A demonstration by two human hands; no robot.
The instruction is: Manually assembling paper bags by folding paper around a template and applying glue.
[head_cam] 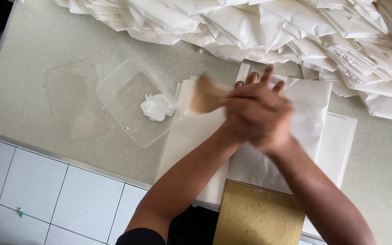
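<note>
**Tan spatula over the white sheets**

I hold a tan, flat spatula-like tool [206, 96], blurred, so I cannot tell its exact shape. It sticks out toward the left from my clasped hands, above the left edge of the white paper sheets [314, 106] spread on the desk [37, 50]. My left hand [243, 111] and my right hand [268, 122] overlap each other, one on top of the other; the grip closes around the tool's near end, though I cannot tell which hand carries most of it. A few fingers [267, 72] point away from me, stretched past the clasp.

Just left of the tool lies a clear shallow plastic tray [123, 88] with a dab of white paste [156, 107] at its right side, near the tool's tip. A second clear plastic piece [69, 97] lies flat beside the tray, further left.

Under my forearms, at the near edge of the desk, sits a golden-brown board [257, 215], partly over the sheets. Along the far side a big heap of folded white paper [296, 27] runs across the desk. Below the desk's left edge shows a white tiled floor [46, 195].
</note>
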